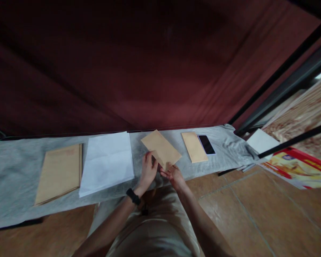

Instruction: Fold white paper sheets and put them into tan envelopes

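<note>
A small brown paper envelope (162, 145) is tilted between my hands, above the front half of the cloth-covered bench. My left hand (149, 169) pinches its lower left edge, fingers bent. At the lower right corner my right hand (173, 175) grips it, thumb on top and fingers beneath. Left of them lies a stack of white paper sheets (108, 160), and farther left a stack of larger brown envelopes (59, 171). To the right, another small brown envelope or pile of them (194, 147) lies flat beside a dark-screened phone (207, 144).
Grey cloth (13, 171) covers the long narrow bench. A dark red curtain or panel (149, 71) rises behind it. Black metal bars (283, 78) slant at the right, near a red and yellow printed board (299, 166). The floor (238, 210) is tiled brown.
</note>
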Motion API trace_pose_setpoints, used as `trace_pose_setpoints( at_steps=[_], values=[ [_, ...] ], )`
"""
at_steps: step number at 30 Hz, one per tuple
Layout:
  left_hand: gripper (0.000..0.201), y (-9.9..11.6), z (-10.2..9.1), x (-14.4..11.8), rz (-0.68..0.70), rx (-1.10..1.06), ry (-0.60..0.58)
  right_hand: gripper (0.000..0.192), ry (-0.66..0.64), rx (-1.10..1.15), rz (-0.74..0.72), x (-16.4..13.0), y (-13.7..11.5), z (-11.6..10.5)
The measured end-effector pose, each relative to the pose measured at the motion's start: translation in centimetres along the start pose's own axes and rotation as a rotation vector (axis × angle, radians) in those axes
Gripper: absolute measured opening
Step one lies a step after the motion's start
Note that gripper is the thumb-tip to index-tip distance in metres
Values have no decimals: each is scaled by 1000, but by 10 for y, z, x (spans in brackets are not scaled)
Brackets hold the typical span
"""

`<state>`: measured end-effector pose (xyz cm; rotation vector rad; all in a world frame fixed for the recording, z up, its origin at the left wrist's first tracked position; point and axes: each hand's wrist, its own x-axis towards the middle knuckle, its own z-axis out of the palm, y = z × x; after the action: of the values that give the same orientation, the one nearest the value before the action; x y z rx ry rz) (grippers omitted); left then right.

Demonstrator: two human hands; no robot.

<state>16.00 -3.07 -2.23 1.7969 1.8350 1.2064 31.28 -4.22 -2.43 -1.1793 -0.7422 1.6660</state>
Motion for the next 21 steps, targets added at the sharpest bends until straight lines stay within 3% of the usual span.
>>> trace_pose_setpoints(
  at_steps=[4, 8, 13, 21],
  values=[
    [46, -6, 0, -7, 162, 315, -66, 47, -34, 23, 130, -1, 6, -4],
    [51, -5, 15, -5, 322, 375, -254, 42, -77, -85, 234, 1, -1, -9],
    [51, -5, 36, 14, 362, 447, -429, 27, -90, -155, 341, 2, -8, -14],
    [56, -25, 41, 46, 387, 488, -401, 29, -86, -196, 439, 2, -10, -12]
  ],
)
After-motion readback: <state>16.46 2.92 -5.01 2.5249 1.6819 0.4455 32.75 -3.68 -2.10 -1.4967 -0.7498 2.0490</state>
